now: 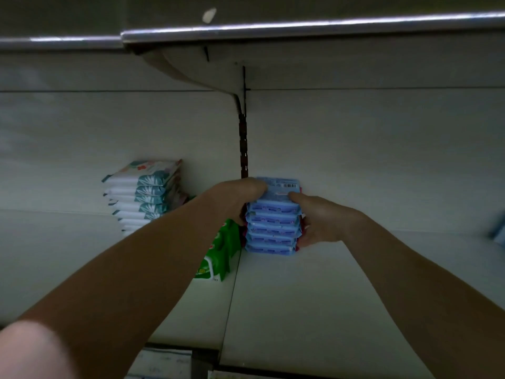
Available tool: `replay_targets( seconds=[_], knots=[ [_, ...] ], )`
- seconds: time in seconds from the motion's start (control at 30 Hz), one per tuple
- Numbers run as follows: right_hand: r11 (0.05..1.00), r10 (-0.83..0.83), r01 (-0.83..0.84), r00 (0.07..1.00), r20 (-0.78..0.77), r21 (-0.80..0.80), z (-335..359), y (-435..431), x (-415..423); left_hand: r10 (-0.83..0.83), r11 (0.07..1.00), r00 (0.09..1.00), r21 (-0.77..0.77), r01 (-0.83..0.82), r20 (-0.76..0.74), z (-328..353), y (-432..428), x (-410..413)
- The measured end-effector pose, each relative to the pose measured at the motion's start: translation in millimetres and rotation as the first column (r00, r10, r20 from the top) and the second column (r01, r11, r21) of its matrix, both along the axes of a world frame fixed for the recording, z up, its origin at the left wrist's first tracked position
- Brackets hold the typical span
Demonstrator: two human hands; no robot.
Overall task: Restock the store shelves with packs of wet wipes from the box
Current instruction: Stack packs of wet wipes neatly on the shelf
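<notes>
A stack of several blue wet wipe packs [273, 222] stands on the white shelf [300, 296], near the back panel. My left hand [237, 198] grips the stack's upper left side, fingers curled over the top pack. From the right, my right hand [319, 220] clasps the stack with the thumb lying on the top pack. Both forearms reach in from the bottom of the view. The box is not in view.
A stack of white and teal wipe packs [144, 195] stands at the back left. A green pack [218, 253] lies beside the blue stack. Another shelf's metal edge [300, 26] hangs overhead. A slotted upright [243, 149] divides the back panel. Something pale blue [496, 231] shows at the far right.
</notes>
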State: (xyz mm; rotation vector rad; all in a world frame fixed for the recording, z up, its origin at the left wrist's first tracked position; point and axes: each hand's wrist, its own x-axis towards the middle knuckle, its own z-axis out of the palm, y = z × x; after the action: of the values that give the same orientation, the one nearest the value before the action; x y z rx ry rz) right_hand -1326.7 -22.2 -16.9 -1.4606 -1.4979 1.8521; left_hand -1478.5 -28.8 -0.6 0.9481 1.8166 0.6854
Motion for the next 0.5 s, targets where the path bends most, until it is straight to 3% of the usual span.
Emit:
replay_targets(
  seconds=[0.2, 0.5],
  knots=[
    [0.990, -0.027, 0.005, 0.988, 0.154, 0.144, 5, -3, -13, 0.020, 1.000, 0.999, 0.014, -0.020, 0.041, 2, 2, -3],
    [0.958, -0.074, 0.019, 0.981, 0.181, 0.286, -2, -1, -20, 0.071, 0.997, 0.985, -0.012, -0.070, 0.159, 0, 9, -3]
  ],
)
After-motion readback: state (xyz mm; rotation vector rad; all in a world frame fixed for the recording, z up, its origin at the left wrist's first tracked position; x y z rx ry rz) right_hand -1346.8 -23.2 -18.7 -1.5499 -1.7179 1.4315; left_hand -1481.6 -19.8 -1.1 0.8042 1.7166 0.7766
